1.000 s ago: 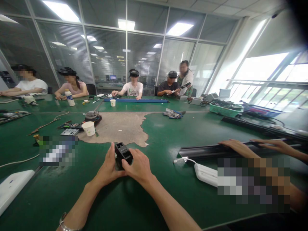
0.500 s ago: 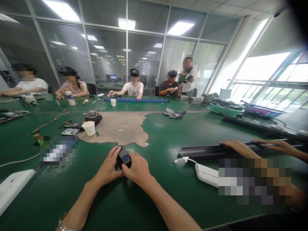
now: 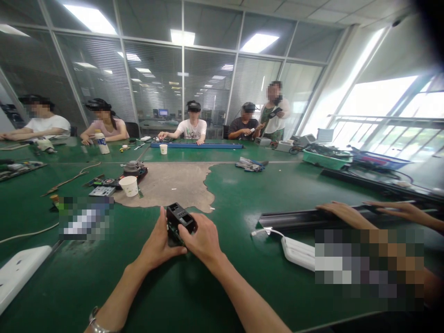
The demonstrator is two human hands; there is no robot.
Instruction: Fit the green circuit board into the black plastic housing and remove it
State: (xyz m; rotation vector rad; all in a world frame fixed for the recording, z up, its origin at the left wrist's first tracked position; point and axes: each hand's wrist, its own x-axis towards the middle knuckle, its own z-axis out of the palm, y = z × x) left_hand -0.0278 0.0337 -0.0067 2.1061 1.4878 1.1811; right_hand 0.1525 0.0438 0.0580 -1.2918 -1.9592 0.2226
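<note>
In the head view, the person's right hand (image 3: 204, 237) gripped a black boxy electronic device (image 3: 181, 217) between thumb and fingers, over the green tabletop (image 3: 239, 277). The left hand (image 3: 154, 245) curved beside it; whether it gripped too could not be told. Beyond the grip, leftward, stood a paper cup (image 3: 129, 187).

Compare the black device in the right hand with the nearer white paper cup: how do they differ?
The black device is dark and boxy; the paper cup is white, round and tapered. The right hand grips the device at a tilt, while the cup stands upright, untouched by any hand.
</note>
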